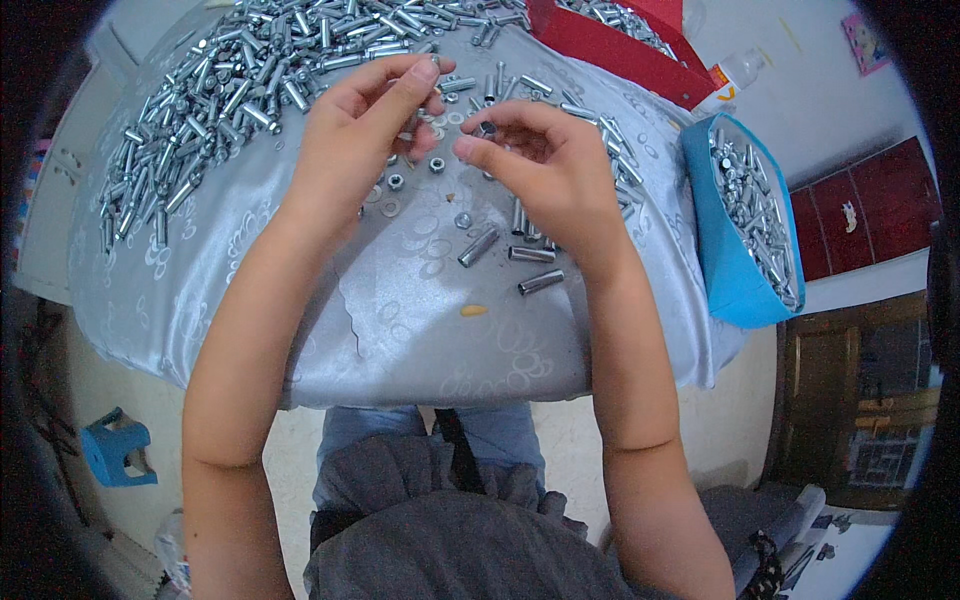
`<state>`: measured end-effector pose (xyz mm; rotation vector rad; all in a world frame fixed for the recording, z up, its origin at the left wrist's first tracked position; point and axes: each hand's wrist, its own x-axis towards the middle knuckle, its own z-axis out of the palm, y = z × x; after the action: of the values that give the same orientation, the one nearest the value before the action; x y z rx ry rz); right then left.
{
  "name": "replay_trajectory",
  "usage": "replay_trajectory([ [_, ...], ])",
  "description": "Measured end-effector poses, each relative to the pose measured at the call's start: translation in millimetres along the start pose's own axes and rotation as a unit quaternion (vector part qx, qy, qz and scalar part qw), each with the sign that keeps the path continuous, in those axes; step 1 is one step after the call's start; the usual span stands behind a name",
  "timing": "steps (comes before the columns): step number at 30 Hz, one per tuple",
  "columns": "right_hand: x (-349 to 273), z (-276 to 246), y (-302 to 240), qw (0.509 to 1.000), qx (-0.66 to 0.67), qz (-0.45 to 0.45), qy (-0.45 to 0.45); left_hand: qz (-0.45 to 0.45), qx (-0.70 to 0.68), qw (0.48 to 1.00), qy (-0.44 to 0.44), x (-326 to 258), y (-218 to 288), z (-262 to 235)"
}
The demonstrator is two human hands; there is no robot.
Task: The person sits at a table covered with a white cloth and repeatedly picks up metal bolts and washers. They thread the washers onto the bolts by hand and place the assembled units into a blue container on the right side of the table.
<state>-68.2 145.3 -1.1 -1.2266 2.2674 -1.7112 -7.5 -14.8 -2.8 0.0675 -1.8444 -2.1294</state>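
1. Head view, taken as a clock face: the left hand [385, 115] is at 11 o'clock, its thumb and forefinger pinched on a small shiny piece [435, 60], mostly covered, so I cannot tell its kind.
2. Near 1 o'clock, the right hand [545, 150] curls its fingers around a metal sleeve [487, 129], whose dark open end shows; the thumb and forefinger tips stand slightly apart.
3. Just below the hands, toward 12 o'clock, nuts [437, 165], washers [390, 207] and loose sleeves [531, 254] lie on the silvery tablecloth [410, 330].
4. A heap of metal bolts [240, 90] spreads between 10 and 12 o'clock.
5. At 1 o'clock stands a red box [620, 62]; between 2 and 3, a blue box [742, 303], both holding metal parts.
6. A blue stool [117, 450] stands at 8 o'clock.
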Motion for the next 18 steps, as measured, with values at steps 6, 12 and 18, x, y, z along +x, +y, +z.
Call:
replay_trajectory([
  [6,-2.3,-1.2,3.6,0.996,-0.074,-0.053,0.014,0.086,0.186,0.979,-0.004,-3.2,-3.1,2.9],
  [12,-2.2,-3.3,-5.6,0.99,-0.108,-0.086,0.005,0.081,0.168,0.982,-0.04,-0.8,-12.8,2.2],
  [18,-1.5,-7.4,-0.9,0.98,-0.16,-0.118,0.007,0.081,0.167,0.982,-0.033,-1.5,-13.8,5.1],
])
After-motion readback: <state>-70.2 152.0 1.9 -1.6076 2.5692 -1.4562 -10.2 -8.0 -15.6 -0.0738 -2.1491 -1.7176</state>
